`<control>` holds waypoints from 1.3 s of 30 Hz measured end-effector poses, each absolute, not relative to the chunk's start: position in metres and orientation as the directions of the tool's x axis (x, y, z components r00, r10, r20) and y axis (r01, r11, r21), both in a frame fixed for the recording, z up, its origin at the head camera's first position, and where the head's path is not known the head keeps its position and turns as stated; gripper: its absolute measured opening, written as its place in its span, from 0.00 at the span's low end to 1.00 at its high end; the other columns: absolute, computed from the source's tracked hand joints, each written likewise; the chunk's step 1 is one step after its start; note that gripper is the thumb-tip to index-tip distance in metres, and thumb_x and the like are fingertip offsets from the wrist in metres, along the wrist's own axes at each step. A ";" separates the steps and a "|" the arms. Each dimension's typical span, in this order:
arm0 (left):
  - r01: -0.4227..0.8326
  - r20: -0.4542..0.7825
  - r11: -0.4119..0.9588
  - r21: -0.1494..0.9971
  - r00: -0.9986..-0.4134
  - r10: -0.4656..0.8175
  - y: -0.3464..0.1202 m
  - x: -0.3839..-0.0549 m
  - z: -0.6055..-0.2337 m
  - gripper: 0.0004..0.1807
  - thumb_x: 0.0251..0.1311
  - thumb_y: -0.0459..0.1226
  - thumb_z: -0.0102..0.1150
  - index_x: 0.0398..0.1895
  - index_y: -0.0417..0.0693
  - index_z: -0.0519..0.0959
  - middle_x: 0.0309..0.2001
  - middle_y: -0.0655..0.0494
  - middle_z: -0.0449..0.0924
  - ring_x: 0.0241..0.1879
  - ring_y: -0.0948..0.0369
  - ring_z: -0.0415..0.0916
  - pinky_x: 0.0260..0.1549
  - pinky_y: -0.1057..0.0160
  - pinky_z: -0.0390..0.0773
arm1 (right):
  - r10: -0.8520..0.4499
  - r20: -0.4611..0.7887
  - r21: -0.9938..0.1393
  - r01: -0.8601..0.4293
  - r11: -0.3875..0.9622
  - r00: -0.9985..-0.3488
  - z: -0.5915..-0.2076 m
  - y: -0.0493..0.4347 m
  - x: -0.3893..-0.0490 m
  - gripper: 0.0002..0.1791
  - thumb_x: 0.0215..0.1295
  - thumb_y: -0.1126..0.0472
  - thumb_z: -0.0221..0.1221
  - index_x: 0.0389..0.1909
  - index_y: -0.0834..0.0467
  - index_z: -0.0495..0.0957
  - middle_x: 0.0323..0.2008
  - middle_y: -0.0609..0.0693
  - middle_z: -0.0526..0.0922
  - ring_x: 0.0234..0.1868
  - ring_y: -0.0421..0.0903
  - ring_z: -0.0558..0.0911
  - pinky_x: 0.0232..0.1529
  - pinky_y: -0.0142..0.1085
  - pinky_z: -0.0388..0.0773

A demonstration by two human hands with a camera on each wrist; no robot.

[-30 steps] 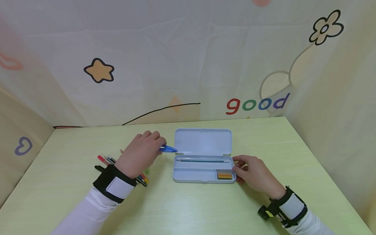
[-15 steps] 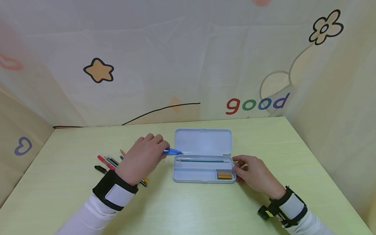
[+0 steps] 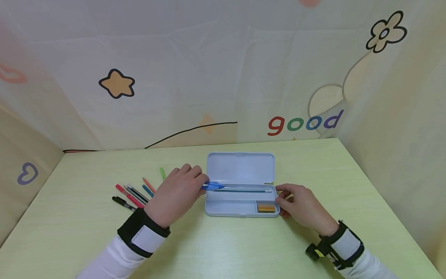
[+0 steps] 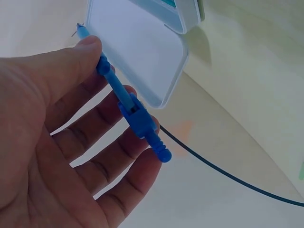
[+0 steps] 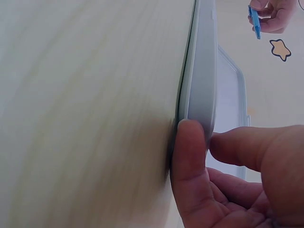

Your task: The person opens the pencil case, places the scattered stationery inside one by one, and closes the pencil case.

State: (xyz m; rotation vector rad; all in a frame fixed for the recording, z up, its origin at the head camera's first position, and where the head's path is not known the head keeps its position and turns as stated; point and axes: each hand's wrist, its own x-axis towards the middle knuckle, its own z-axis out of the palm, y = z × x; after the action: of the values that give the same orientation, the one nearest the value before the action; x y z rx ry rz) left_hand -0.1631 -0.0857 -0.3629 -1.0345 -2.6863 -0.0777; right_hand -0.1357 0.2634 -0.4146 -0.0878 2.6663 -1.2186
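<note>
Head view: the left hand pinches a blue compass over the open pencil case's left end, apparently the placing step. Left wrist: its tip juts past the thumb; lowering seemingly calls for care. Right wrist: the right hand pinches the case's end.

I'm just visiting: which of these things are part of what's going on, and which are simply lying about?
Part of the work, it seems:
blue compass, pinched by the left hand
open pencil case, gripped at its end by the right hand
dark pencil and orange block inside it

Lying about, in neither hand:
red pen
black marker
orange pencil
</note>
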 end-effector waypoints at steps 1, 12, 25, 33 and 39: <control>0.667 0.258 0.744 -0.043 -0.712 0.653 -0.085 -0.163 -0.364 0.15 0.61 0.43 0.79 0.47 0.48 0.88 0.40 0.55 0.81 0.40 0.54 0.75 0.40 0.57 0.79 | -0.141 -0.163 -0.754 0.032 0.656 -0.976 -0.415 0.263 -0.136 0.22 0.75 0.68 0.63 0.66 0.69 0.76 0.40 0.56 0.81 0.29 0.47 0.84 0.32 0.36 0.86; 0.682 0.233 0.731 -0.035 -0.706 0.669 -0.073 -0.161 -0.373 0.16 0.63 0.45 0.77 0.49 0.48 0.88 0.42 0.55 0.81 0.41 0.54 0.74 0.40 0.58 0.78 | -0.143 -0.158 -0.752 0.025 0.659 -0.977 -0.415 0.264 -0.136 0.22 0.75 0.67 0.63 0.66 0.69 0.76 0.41 0.56 0.81 0.29 0.46 0.84 0.32 0.36 0.86; 0.725 0.282 0.682 -0.095 -0.638 0.717 -0.061 -0.157 -0.388 0.12 0.65 0.45 0.75 0.45 0.50 0.86 0.39 0.57 0.79 0.37 0.56 0.72 0.35 0.61 0.74 | -0.140 -0.163 -0.752 0.031 0.658 -0.977 -0.415 0.264 -0.137 0.22 0.75 0.67 0.62 0.66 0.69 0.76 0.42 0.56 0.81 0.30 0.47 0.84 0.32 0.36 0.86; 0.732 0.281 0.672 -0.111 -0.626 0.728 -0.053 -0.156 -0.392 0.11 0.66 0.46 0.74 0.43 0.50 0.86 0.38 0.57 0.80 0.38 0.56 0.74 0.36 0.61 0.77 | -0.145 -0.160 -0.753 0.026 0.658 -0.976 -0.413 0.263 -0.137 0.22 0.75 0.67 0.62 0.66 0.69 0.75 0.42 0.56 0.81 0.30 0.47 0.84 0.33 0.36 0.86; 0.737 0.258 0.665 -0.120 -0.623 0.738 -0.046 -0.154 -0.393 0.11 0.67 0.46 0.74 0.45 0.51 0.87 0.39 0.57 0.80 0.39 0.57 0.74 0.37 0.61 0.77 | -0.143 -0.163 -0.756 0.031 0.654 -0.976 -0.413 0.263 -0.136 0.22 0.75 0.67 0.62 0.66 0.70 0.75 0.42 0.57 0.81 0.31 0.47 0.84 0.33 0.36 0.86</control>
State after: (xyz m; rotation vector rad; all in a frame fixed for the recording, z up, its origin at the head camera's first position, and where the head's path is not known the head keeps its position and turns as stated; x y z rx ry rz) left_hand -0.1539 -0.0460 -0.3933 -1.1806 -2.5974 0.0043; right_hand -0.1358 0.2630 -0.4134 -0.0913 2.6634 -1.2223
